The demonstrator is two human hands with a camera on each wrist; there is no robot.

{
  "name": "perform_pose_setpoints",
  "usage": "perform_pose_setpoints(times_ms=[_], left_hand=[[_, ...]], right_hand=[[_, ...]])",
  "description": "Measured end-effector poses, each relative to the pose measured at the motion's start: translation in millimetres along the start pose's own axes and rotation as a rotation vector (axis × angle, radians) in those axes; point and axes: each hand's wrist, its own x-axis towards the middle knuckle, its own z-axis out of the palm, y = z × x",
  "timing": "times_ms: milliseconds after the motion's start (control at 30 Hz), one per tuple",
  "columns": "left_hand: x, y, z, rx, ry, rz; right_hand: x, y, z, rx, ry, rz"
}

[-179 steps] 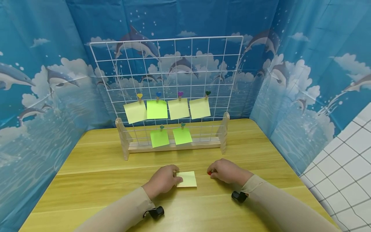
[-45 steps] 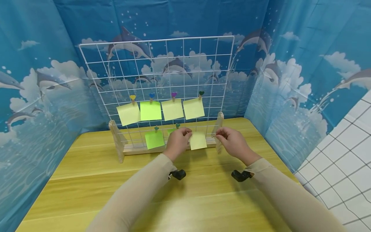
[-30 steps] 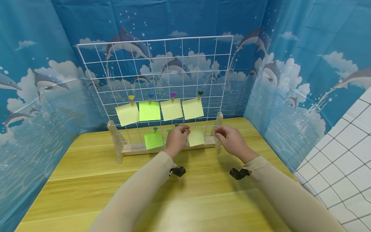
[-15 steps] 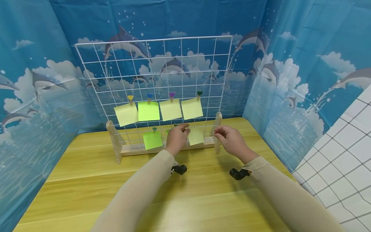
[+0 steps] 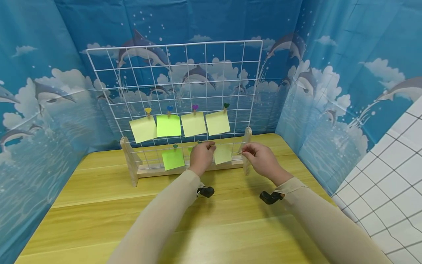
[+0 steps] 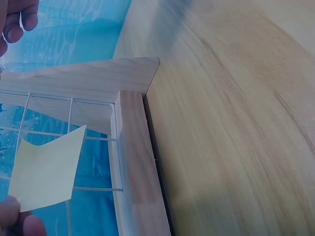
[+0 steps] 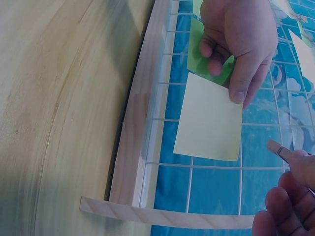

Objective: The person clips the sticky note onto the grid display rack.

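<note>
My left hand (image 5: 202,157) pinches a pale yellow sticky note (image 5: 223,154) by its left edge, at the lower part of the white wire grid (image 5: 206,85). In the right wrist view the thumb lies on a corner of that note (image 7: 209,120), which hangs in front of the wires. To its right, my right hand (image 5: 262,161) pinches a small wooden clothespin (image 7: 279,149) between thumb and fingers, apart from the note. The clothespin's far end is hidden by the fingers. Beside the left hand hangs a green note (image 5: 173,159); another is mostly covered by that hand.
The grid stands in a wooden base (image 5: 194,169) on a wooden table (image 5: 211,223). Four is avoided: several notes hang in the upper row under heart-topped clothespins, such as the purple heart clothespin (image 5: 195,107). A dolphin-print curtain (image 5: 43,121) surrounds the table's back and sides.
Six seconds ago the note lay on the table under my left hand. Both hands have since risen to the grid's lower row. Over the last second they have barely moved.
</note>
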Motion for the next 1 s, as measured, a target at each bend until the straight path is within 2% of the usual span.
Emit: perform_pose_setpoints(times_ms=[200, 467, 700, 1000], left_hand=[[0.0, 1.3, 1.0, 0.024, 0.018, -0.017], [0.4, 3.5, 1.2, 0.029, 0.031, -0.036], [0.9, 2.5, 3.9, 0.016, 0.046, -0.022], [1.6, 2.8, 5.1, 0.038, 0.069, -0.011]], right_hand=[[3.1, -2.0, 2.1, -0.033, 0.005, -0.023], [10.9, -4.5, 7.0, -0.098, 0.012, -0.003], [19.2, -4.8, 13.6, -0.092, 0.030, 0.028], [31.5, -6.9, 26.1, -0.090, 0.014, 0.058]])
